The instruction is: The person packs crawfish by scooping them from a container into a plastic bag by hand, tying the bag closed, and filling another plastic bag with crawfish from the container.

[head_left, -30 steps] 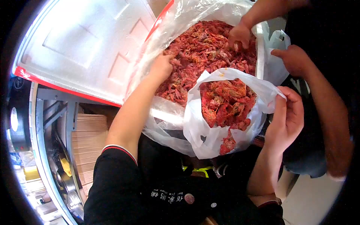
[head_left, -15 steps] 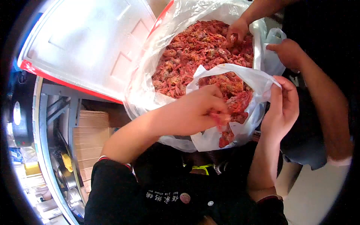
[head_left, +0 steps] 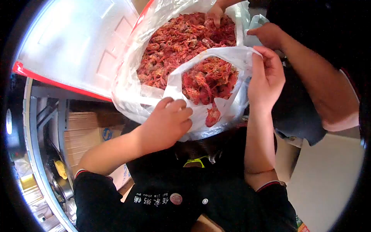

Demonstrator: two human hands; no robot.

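Observation:
A white plastic bag (head_left: 228,52) holds cooked red crayfish (head_left: 210,79). My right hand (head_left: 266,75) pinches the bag's right handle and keeps its mouth spread. My left hand (head_left: 168,121) is closed at the bag's left handle, its fingers curled against the plastic; the fingertips are partly hidden. One crayfish (head_left: 212,116) sits low at the bag's near side, by a fold in the plastic. Behind the bag stands a large container lined with clear plastic (head_left: 125,83), heaped with red crayfish (head_left: 174,42).
A co-worker's hand (head_left: 214,15) reaches into the heap. The co-worker's other hand (head_left: 266,34) holds a pale plastic bag (head_left: 255,23) on the right. A white foam lid with red edging (head_left: 81,46) leans at left. Below it are cardboard boxes (head_left: 81,127) and a metal rack (head_left: 33,127).
My left hand has left the crayfish at the bag's mouth and moved to its left handle. The view has shifted, so the bag and container appear farther left and higher.

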